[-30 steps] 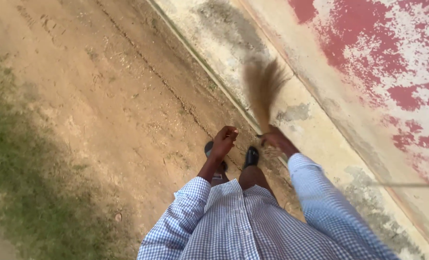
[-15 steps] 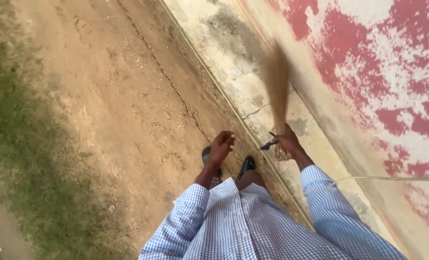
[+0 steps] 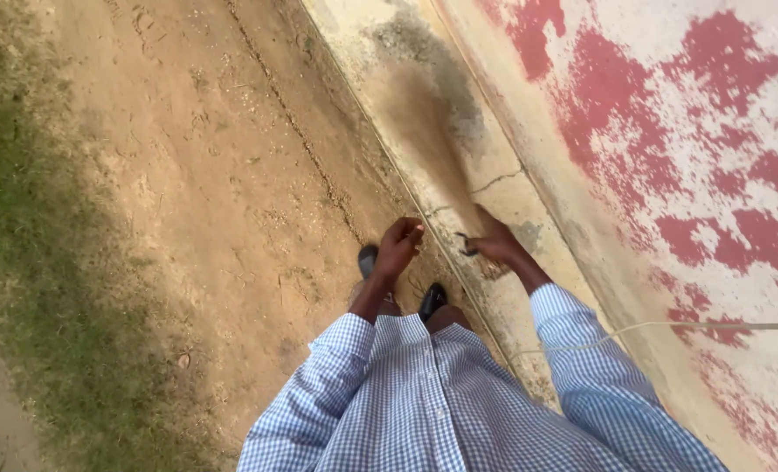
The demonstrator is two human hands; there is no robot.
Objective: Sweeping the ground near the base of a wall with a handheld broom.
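My right hand (image 3: 498, 246) grips the bound end of a straw hand broom (image 3: 432, 149). Its brown bristles point up and to the left over the concrete strip and are blurred by motion. My left hand (image 3: 400, 247) hangs loosely curled just left of the right one, holding nothing that I can see, above my black shoes (image 3: 432, 299). Both arms wear blue-and-white checked sleeves (image 3: 594, 376).
A bare dirt path (image 3: 205, 175) runs up the middle, with grass (image 3: 22, 262) on the left. A cracked concrete strip (image 3: 459, 201) borders a wall with peeling red paint (image 3: 695, 157) on the right. A thin pale cord (image 3: 668, 325) crosses at the right.
The broom has swung from upright over the concrete edge toward the left, its bristles now smeared by motion. My right hand shifted slightly left and up; the left hand has barely moved.
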